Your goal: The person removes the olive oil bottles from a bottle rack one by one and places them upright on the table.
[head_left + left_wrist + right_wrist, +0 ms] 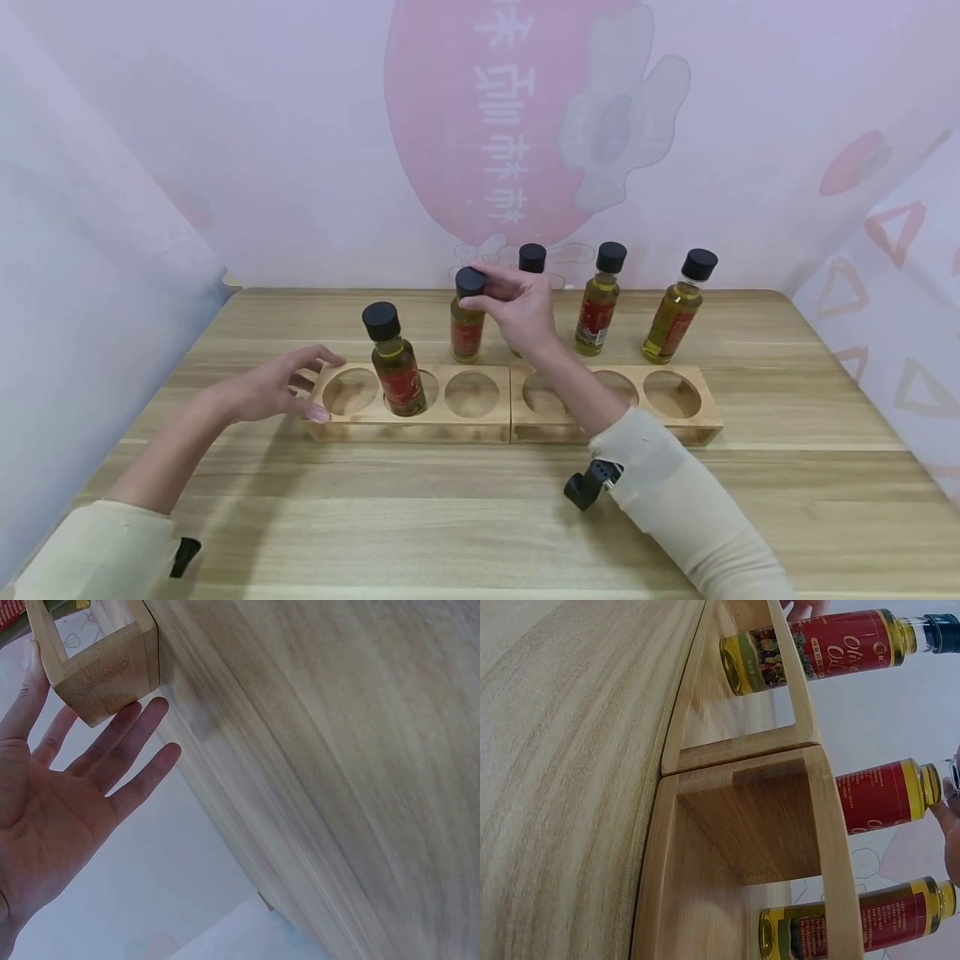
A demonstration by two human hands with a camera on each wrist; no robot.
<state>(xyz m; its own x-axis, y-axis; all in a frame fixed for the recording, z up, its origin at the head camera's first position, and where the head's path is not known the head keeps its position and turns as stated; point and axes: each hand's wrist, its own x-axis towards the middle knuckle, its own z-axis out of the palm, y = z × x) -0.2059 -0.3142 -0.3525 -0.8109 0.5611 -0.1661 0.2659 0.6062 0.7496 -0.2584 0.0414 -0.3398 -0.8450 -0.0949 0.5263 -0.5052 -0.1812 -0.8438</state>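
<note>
My left hand (pixel 273 387) holds the left end of a wooden rack (pixel 502 419), thumb at its front corner and index finger at the back; in the left wrist view the other fingers stretch past the rack's end. My right hand (pixel 527 312) pinches the black cap of an olive oil bottle (pixel 467 335) behind the rack. The right wrist view shows fingers at that bottle's neck and cap, its red label (pixel 877 796) partly behind the rail. Another olive oil bottle (pixel 401 379) stands in the left rack's middle hole, leaning slightly.
A second wooden rack (pixel 708 417) with round holes abuts the first on the right. Behind it stand olive oil bottles (pixel 597 312) (pixel 671 321), and one more bottle (pixel 532 258) is partly hidden by my right hand. A printed cloth (pixel 300 167) hangs behind the wooden table (pixel 375 517).
</note>
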